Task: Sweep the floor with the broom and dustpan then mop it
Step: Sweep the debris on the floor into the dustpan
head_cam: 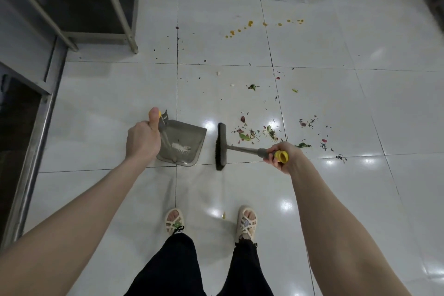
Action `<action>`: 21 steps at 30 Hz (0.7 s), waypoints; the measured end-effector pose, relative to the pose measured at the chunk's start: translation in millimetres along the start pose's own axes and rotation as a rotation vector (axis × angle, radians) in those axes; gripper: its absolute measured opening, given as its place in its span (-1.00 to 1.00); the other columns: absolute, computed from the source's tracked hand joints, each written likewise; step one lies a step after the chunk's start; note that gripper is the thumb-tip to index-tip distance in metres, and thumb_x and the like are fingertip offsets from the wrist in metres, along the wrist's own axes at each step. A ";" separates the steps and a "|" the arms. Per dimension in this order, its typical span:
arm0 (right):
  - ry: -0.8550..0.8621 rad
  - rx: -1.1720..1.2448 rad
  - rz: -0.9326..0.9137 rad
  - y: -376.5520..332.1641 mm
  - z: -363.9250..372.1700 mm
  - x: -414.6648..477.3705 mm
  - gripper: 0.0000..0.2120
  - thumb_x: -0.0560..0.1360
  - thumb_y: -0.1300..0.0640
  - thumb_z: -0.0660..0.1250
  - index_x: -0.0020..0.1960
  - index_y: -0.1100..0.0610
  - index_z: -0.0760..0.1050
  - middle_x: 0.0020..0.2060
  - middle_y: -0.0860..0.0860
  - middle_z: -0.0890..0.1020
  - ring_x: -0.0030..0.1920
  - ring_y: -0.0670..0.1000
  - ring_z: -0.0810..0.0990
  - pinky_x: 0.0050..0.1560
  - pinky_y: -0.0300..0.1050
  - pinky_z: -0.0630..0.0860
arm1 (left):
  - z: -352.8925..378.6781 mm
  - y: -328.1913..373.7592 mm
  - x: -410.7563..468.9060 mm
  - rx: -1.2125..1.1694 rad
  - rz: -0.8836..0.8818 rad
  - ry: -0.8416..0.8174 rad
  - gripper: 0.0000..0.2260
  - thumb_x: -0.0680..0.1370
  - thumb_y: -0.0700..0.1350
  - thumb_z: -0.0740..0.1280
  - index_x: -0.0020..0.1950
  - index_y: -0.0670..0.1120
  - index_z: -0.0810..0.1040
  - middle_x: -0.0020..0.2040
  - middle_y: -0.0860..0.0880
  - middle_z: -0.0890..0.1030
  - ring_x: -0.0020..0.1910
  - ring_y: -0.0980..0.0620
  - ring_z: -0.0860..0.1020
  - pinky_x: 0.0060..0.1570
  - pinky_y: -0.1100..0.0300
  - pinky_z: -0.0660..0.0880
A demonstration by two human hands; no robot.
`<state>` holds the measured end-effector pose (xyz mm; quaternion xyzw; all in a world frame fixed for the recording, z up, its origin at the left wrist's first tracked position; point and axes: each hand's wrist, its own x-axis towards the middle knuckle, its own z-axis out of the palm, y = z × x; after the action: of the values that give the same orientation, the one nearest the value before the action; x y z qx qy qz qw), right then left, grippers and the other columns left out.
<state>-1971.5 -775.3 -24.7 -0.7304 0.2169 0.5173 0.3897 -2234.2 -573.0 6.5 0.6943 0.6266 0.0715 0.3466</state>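
**tile_guy:** What's the broom like, and where's it sitting?

**mopqueen:** Short one: dark bristles, grey head, metal shaft, grey grip with a yellow end cap. The bristles are down on the white tiled floor, just right of the dustpan. The right hand is wrapped round the grip by the cap.

**tile_guy:** And the dustpan?

**mopqueen:** Grey, kinda see-through, whitish crumbs inside, mouth facing the broom. The left hand is curled round its handle, thumb up along it. Leafy scraps lie right of the broom, yellow spots further off.
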 end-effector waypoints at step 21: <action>-0.297 -0.017 0.063 -41.6 -121.0 45.0 -0.87 0.52 0.36 0.18 -0.17 0.32 0.46 -0.28 0.23 0.51 -0.67 -0.09 0.43 -0.69 -0.35 0.37 | 114.6 93.6 -97.9 0.004 -0.135 0.136 -0.33 0.60 0.27 -0.14 -0.16 -0.26 0.48 -0.17 -0.25 0.47 -0.13 -0.17 0.39 -0.12 0.05 0.31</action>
<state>-1854.0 -842.4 -32.4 -0.6420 0.1755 0.6334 0.3948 -2116.2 -705.5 6.9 0.6447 0.6942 0.0936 0.3060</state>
